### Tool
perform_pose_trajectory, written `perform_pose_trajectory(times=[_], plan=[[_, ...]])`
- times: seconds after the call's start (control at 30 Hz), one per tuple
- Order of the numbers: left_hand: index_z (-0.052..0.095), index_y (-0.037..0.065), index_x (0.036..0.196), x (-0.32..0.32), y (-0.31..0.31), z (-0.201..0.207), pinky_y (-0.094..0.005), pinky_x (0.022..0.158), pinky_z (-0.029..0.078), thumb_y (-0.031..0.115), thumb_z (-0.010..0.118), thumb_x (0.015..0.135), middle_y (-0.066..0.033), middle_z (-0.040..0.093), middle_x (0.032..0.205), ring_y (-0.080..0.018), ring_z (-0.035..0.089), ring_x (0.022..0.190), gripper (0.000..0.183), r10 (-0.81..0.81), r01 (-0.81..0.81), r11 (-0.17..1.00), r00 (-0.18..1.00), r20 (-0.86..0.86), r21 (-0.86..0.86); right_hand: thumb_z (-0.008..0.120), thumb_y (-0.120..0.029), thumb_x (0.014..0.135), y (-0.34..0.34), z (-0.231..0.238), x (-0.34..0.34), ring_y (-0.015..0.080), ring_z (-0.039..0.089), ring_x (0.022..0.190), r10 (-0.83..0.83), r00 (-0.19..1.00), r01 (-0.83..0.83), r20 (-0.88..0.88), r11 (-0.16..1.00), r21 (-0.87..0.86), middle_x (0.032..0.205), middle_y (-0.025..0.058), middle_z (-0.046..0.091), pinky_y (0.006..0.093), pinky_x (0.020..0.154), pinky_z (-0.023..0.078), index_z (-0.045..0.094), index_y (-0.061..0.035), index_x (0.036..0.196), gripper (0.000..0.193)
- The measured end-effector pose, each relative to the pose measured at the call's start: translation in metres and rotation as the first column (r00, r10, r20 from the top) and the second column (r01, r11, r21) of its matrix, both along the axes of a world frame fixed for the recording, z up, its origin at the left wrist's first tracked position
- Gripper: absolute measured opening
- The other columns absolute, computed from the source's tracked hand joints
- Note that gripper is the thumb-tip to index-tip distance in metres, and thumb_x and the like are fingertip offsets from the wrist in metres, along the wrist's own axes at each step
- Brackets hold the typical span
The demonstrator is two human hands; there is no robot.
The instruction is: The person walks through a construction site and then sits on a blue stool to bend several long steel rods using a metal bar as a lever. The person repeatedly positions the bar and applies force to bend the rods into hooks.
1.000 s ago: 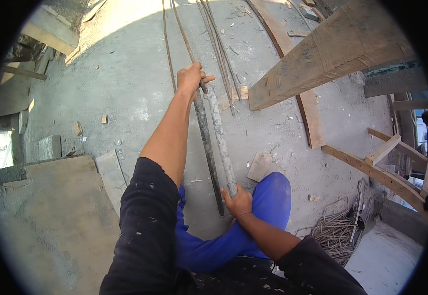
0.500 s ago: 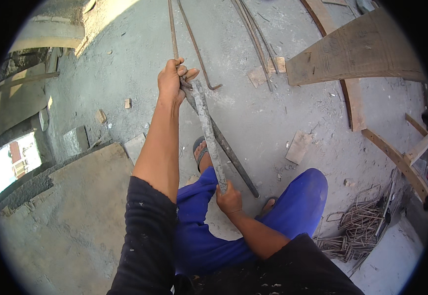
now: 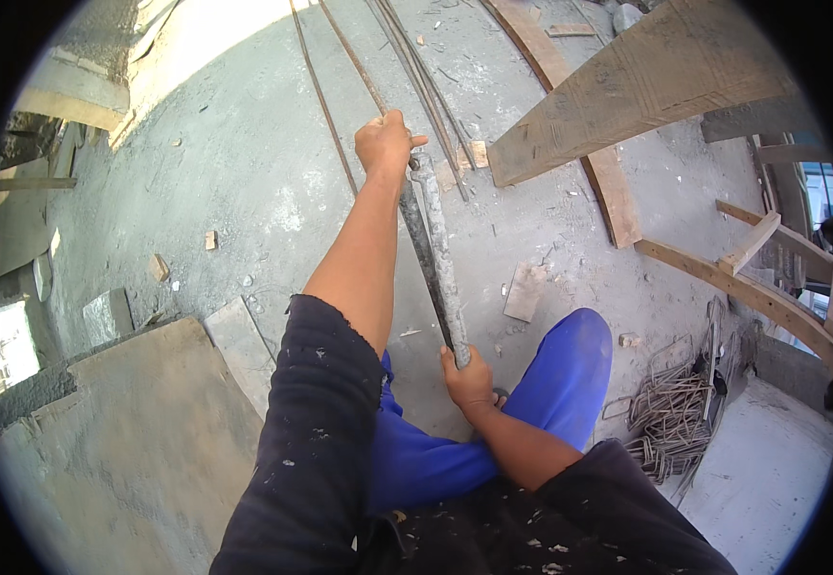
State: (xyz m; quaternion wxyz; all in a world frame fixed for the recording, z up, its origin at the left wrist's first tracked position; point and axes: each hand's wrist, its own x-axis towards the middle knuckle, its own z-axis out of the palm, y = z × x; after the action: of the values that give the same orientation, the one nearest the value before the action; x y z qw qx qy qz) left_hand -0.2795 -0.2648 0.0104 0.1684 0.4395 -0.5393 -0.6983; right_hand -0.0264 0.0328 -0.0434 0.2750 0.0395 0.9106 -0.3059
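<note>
My left hand point(image 3: 387, 142), arm stretched forward, is closed around a thin steel rod point(image 3: 354, 62) that runs away toward the far edge. Just below that fist is the upper end of a grey, mortar-splashed metal pipe point(image 3: 443, 264). The pipe's lower end sits in my right hand point(image 3: 469, 379), whose fingers wrap round it in front of my blue trousers. Close along the pipe's left side runs a dark bar point(image 3: 420, 240); its lower end is hidden near my right hand. Where rod, pipe and bar meet is partly covered by my left hand.
Another steel rod point(image 3: 317, 91) lies left of the held one, and several rods point(image 3: 421, 81) lie to the right. A wide wooden plank point(image 3: 637, 91) juts in at upper right. A heap of bent steel pieces point(image 3: 670, 422) lies at right, a flat board point(image 3: 148, 412) at left.
The pipe has swung more upright, and the dark bar now lies close beside it instead of slanting away to the right. The view has shifted, and my left hand appears farther right.
</note>
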Motion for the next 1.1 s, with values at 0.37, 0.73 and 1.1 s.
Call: perform_pose_trajectory(times=[0.37, 0.73, 1.1], plan=[[0.055, 0.000, 0.070, -0.021, 0.016, 0.002, -0.0329, 0.059, 0.052, 0.015, 0.051, 0.095, -0.0092, 0.060, 0.067, -0.0276, 0.076, 0.070, 0.029, -0.017, 0.017, 1.000, 1.000, -0.001, -0.009, 0.072, -0.052, 0.086, 0.014, -0.027, -0.026, 0.0449, 0.070, 0.082, 0.062, 0.982, -0.054, -0.179, 0.997, 0.052, 0.085, 0.0246, 0.071, 0.0526, 0.075, 0.055, 0.070, -0.0044, 0.101, 0.050], [0.056, -0.009, 0.090, -0.019, 0.011, 0.002, -0.0371, 0.070, 0.059, 0.014, 0.052, 0.097, -0.0164, 0.064, 0.082, -0.0307, 0.075, 0.079, 0.025, -0.075, 0.075, 0.997, 0.997, 0.020, 0.017, 0.078, -0.059, 0.079, 0.015, -0.052, -0.031, 0.0403, 0.073, 0.088, 0.014, 0.991, -0.024, -0.130, 0.997, -0.073, 0.097, 0.0227, 0.074, 0.0473, 0.082, 0.057, 0.066, -0.0048, 0.129, 0.075], [0.052, -0.012, 0.099, -0.010, 0.005, 0.000, -0.0385, 0.067, 0.060, 0.013, 0.051, 0.097, -0.0177, 0.062, 0.090, -0.0335, 0.075, 0.082, 0.025, -0.048, 0.052, 0.997, 0.996, -0.069, 0.062, 0.078, -0.061, 0.076, 0.001, -0.100, -0.044, 0.0428, 0.071, 0.082, 0.032, 0.978, -0.054, -0.207, 0.994, -0.099, 0.085, 0.0238, 0.072, 0.0497, 0.076, 0.056, 0.070, 0.0003, 0.098, 0.065]])
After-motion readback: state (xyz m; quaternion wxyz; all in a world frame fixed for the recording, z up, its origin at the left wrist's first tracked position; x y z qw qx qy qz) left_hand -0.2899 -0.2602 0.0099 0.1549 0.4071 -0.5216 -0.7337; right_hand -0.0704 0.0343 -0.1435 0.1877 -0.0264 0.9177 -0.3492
